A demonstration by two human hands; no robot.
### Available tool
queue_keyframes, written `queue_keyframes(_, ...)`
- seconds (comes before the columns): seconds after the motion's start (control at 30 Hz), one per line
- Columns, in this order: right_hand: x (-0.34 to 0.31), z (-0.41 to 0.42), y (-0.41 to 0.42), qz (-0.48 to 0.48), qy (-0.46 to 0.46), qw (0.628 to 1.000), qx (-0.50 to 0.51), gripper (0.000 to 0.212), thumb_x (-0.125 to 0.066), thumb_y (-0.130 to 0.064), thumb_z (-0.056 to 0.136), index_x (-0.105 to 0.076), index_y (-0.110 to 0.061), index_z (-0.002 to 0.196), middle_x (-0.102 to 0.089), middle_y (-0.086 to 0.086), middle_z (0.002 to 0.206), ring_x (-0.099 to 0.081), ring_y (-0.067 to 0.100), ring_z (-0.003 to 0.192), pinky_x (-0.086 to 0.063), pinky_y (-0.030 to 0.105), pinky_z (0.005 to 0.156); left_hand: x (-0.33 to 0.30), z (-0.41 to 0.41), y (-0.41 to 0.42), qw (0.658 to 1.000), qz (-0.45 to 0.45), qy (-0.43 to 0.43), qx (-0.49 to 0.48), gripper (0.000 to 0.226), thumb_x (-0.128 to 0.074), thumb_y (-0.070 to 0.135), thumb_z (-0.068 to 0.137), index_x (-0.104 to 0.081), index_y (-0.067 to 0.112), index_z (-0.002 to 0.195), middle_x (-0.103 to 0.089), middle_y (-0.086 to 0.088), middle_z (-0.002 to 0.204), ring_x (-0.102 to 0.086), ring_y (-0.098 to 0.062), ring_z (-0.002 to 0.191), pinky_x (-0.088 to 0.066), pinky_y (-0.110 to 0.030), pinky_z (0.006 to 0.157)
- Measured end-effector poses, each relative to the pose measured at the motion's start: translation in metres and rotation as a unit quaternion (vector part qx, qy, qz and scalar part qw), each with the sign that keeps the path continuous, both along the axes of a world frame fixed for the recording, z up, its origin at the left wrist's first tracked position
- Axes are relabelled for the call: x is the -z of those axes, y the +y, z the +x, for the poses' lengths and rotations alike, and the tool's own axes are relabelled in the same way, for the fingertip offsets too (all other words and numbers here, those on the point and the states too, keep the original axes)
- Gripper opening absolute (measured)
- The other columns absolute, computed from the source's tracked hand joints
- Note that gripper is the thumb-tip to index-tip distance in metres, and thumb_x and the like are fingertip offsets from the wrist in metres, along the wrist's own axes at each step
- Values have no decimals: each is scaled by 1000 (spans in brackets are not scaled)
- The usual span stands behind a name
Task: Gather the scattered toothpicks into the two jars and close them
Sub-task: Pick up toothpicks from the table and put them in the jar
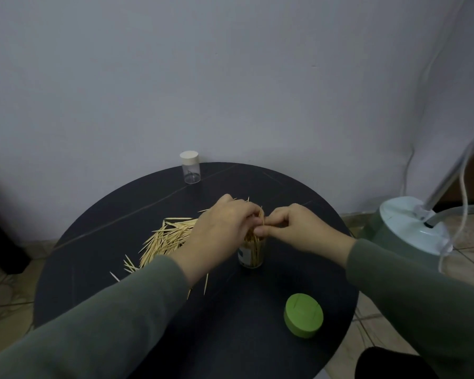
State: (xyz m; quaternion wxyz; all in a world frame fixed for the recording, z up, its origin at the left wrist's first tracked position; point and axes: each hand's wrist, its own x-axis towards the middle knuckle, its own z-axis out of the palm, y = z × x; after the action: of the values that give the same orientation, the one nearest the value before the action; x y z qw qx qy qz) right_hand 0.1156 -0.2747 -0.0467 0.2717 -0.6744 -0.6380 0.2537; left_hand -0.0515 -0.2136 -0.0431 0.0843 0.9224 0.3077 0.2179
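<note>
Nearest, below and to the right of the fingers, a green lid lies flat on the round dark worktop, well apart from both hands. Two grey-green sleeves reach in from the lower corners.

Directly under the fingers stands an open jar, clear with a label, upright and packed with toothpicks standing on end. The left hand curls over its mouth, fingers bent and pressed together around a bundle of toothpicks that pokes up out of the jar. The right hand meets it from the other side, thumb and forefinger pinching the same bundle just above the rim; its other fingers are tucked in.

Left of the fingers and partly hidden by the left wrist, a loose pile of toothpicks lies on the worktop, with a few strays below the wrist.

Beyond the fingers, near the far edge, a second jar stands upright with its white cap on, looking almost empty. A pale wall rises behind. Far right of the fingers, a pale green appliance base with a hose and cord sits on the tiled floor.
</note>
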Motion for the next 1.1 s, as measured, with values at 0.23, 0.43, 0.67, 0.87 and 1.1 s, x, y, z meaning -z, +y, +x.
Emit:
queue_keyframes(0.23, -8, 5, -4, 34, -26, 999, -13, 34, -76, -46, 71, -73, -35, 103, -62, -28, 64, -53, -14, 65, -35, 8, 60, -8, -1, 5, 995, 78, 56, 8, 24, -42, 39, 99, -60, 31, 113, -46, 17, 92, -33, -3, 91, -32, -21, 71)
queue_keyframes(0.43, -8, 0, -1, -37, -103, 994, -27, 57, -71, -71, 56, -68, -40, 103, -64, -21, 94, -52, -2, 98, -34, 44, 106, -12, -3, 7, 992, 53, 113, 27, 24, -40, 34, 101, -57, 30, 118, -55, 13, 107, -32, -4, 91, -34, -22, 74)
queue_keyframes(0.67, -8, -9, 0, -22, -213, 976, -27, 45, -65, -69, 69, -63, -35, 97, -60, -13, 101, -51, 8, 101, -27, 37, 100, -2, -4, 11, 997, -47, 37, 39, 38, -42, 43, 98, -41, 38, 135, -55, 11, 114, -40, -1, 97, -37, -23, 78)
queue_keyframes(0.87, -9, -10, 1, -22, -223, 974, -21, 61, -60, -75, 67, -69, -30, 107, -61, -11, 101, -52, 8, 97, -29, 40, 99, -10, -30, 29, 992, -92, 58, 66, 56, -63, 52, 84, -40, 42, 134, -53, 21, 96, -48, 6, 85, -37, -17, 76)
queue_keyframes(1.1, -11, -11, 0, -28, -217, 975, -27, 56, -61, -71, 70, -67, -35, 112, -63, -13, 100, -52, 7, 99, -29, 40, 101, -10, -25, 24, 991, -124, -29, 44, 10, -69, 33, 85, -68, 40, 92, -65, 20, 85, -58, 2, 82, -45, -13, 72)
